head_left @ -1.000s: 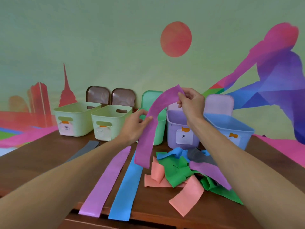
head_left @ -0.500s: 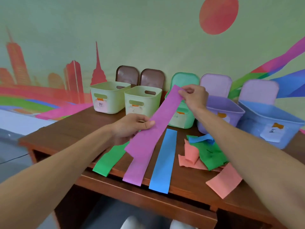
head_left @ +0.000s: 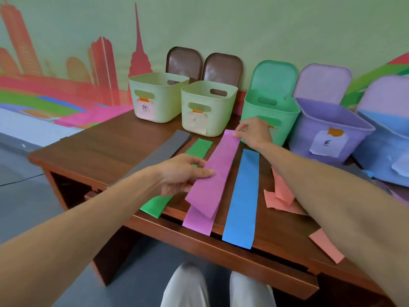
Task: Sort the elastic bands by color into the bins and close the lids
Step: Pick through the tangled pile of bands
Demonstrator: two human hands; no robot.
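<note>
Both hands hold one purple band (head_left: 215, 171) stretched just above the table. My right hand (head_left: 253, 131) pinches its far end near the green bin (head_left: 270, 120). My left hand (head_left: 183, 173) pinches its left edge near the middle. Under it lies a second purple band (head_left: 197, 220), hanging over the table's front edge. Flat beside them lie a blue band (head_left: 243, 196), a green band (head_left: 194, 149) and a grey band (head_left: 163, 149). Salmon bands (head_left: 280, 196) lie crumpled under my right forearm. The purple bin (head_left: 332, 134) stands open with its lid up.
Two pale green bins (head_left: 159, 96) (head_left: 208, 107) with brown lids leaning on the wall behind them stand at the back. A blue bin (head_left: 385, 151) is at the far right. The wooden table (head_left: 106, 140) ends at its front edge above my knees.
The purple band has come down from the air and to the left, now nearly flat over the other purple band. The view has swung left and down.
</note>
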